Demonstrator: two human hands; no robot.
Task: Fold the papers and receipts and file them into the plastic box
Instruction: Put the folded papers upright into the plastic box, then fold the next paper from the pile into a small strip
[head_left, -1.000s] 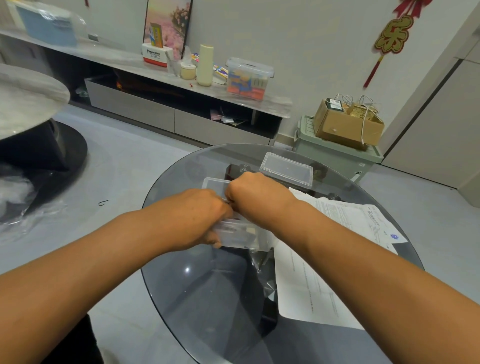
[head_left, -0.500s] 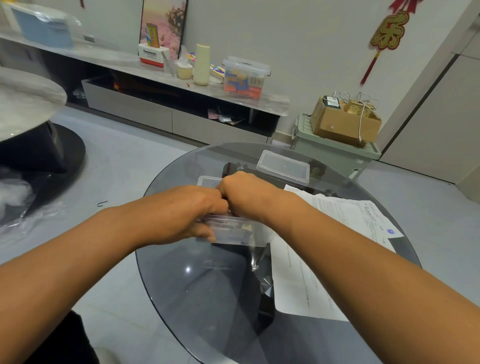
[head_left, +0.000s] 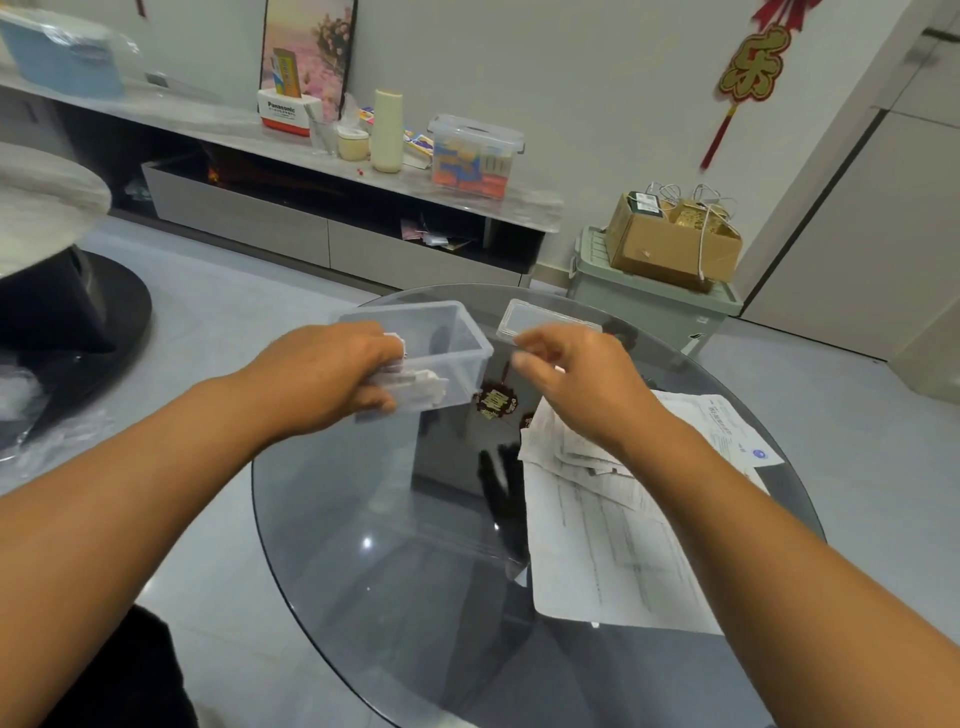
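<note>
Gripped at its near-left wall by the left hand (head_left: 332, 374), the box (head_left: 441, 343) is held above the table (head_left: 363, 545), folded paper inside. Right hand (head_left: 576, 379) loosely curled, nothing held; papers (head_left: 597, 545) at 4 o'clock.

Print on papers (head_left: 602, 525) too small to read. Folded contents of plastic box (head_left: 447, 338) partly hidden behind left hand (head_left: 332, 374). Lid (head_left: 540, 319) partly covered by right hand (head_left: 576, 379). Tabletop (head_left: 395, 561) cut off at bottom edge. Both hands motion-blurred at fingertips.
</note>
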